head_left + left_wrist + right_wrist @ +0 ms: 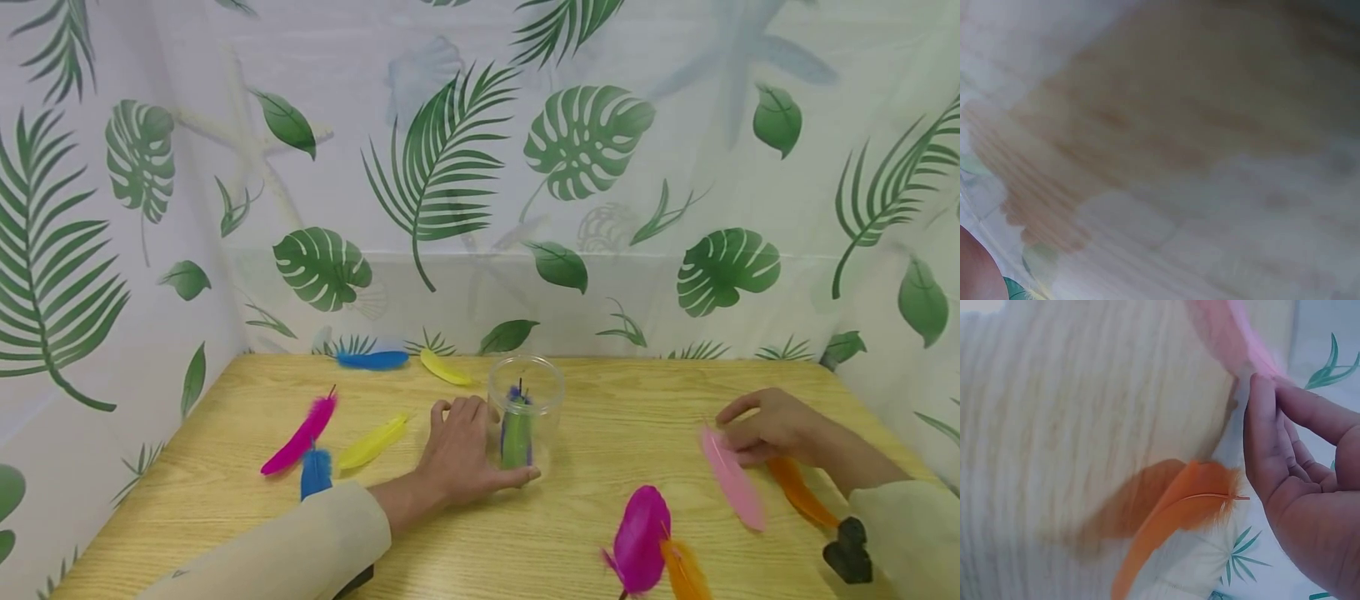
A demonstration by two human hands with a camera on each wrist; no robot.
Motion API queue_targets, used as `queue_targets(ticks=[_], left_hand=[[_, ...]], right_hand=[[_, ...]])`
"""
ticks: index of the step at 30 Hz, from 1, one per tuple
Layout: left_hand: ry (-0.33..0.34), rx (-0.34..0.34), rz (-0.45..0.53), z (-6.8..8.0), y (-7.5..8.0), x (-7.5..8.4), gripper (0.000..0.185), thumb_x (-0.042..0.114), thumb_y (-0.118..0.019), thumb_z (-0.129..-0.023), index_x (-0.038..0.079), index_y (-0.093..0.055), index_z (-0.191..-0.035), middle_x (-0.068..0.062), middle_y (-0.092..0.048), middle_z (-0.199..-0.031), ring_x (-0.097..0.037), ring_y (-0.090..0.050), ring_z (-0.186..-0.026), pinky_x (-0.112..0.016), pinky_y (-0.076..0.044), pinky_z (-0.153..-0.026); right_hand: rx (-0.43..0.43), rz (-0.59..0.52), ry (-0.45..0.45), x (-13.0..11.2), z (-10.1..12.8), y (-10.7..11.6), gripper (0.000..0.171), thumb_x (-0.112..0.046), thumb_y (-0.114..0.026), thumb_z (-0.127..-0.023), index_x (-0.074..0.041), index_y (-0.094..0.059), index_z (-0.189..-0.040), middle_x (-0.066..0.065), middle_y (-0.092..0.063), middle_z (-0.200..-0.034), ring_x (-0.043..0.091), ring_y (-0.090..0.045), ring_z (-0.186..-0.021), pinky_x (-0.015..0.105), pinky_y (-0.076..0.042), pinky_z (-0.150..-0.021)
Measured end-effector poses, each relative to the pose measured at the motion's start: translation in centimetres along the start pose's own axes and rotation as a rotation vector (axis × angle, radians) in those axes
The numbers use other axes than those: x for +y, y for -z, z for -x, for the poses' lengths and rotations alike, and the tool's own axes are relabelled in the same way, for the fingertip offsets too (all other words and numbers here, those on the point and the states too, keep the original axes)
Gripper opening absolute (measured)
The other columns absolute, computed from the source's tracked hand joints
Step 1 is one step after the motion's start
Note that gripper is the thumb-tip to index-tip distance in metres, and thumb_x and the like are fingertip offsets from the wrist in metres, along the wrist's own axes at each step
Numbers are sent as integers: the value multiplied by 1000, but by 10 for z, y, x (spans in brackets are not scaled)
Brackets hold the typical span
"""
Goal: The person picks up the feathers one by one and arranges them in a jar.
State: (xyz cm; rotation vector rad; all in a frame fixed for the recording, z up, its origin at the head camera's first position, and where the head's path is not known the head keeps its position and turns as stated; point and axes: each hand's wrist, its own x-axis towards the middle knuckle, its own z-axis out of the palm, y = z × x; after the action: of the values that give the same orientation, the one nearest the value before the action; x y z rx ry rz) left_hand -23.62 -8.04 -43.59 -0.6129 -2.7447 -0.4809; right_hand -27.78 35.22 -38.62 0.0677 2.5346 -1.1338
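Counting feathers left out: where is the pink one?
In the head view, the pink feather lies at table right, pinched by the right hand, beside an orange feather.

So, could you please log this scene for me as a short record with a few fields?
Left hand: left hand holds the clear jar on the wooden table
Jar contents: green feather, a blue one behind it
Right hand: right hand pinches the tip of the pink feather
Beside right hand: orange feather lying flat
Loose at left: magenta feather, yellow feather
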Motion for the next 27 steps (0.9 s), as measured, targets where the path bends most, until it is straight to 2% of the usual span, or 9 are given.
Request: queue_targets(ticks=[6,13,21,27], left_hand=[[-10,4,-12,-1,1,0,78,82,-62,-73,15,-54,-112,2,-53,-105,-19,-50,-106,-54,-26,-107],[-20,6,-7,-2,2,0,77,81,-62,-73,14,-54,-111,2,-53,-103,-19,-50,-104,-52,-28,-106],[-36,8,19,-2,5,-1,74,78,-64,-74,14,-53,-106,3,-48,-96,-17,-47,-97,-40,-36,-98],[-30,-10,25,-2,6,0,74,78,-64,-74,13,-52,-107,4,-47,-95,-17,-45,-96,-39,-36,-96]], right_hand=[[-17,-105,1,-1,0,7,48,-5,-67,-92,18,-48,-129,7,-68,-90,22,-71,-71,32,-60,-69],[-11,-130,26,-9,0,10,50,-9,-68,-93,16,-49,-132,5,-69,-97,18,-68,-77,29,-59,-71],[-68,-314,64,-20,-2,12,56,-6,-67,-94,17,-40,-137,3,-70,-99,19,-74,-86,37,-59,-81],[-79,-391,83,-30,-2,12,58,-6,-68,-94,17,-38,-138,1,-70,-97,19,-74,-87,38,-58,-83]])
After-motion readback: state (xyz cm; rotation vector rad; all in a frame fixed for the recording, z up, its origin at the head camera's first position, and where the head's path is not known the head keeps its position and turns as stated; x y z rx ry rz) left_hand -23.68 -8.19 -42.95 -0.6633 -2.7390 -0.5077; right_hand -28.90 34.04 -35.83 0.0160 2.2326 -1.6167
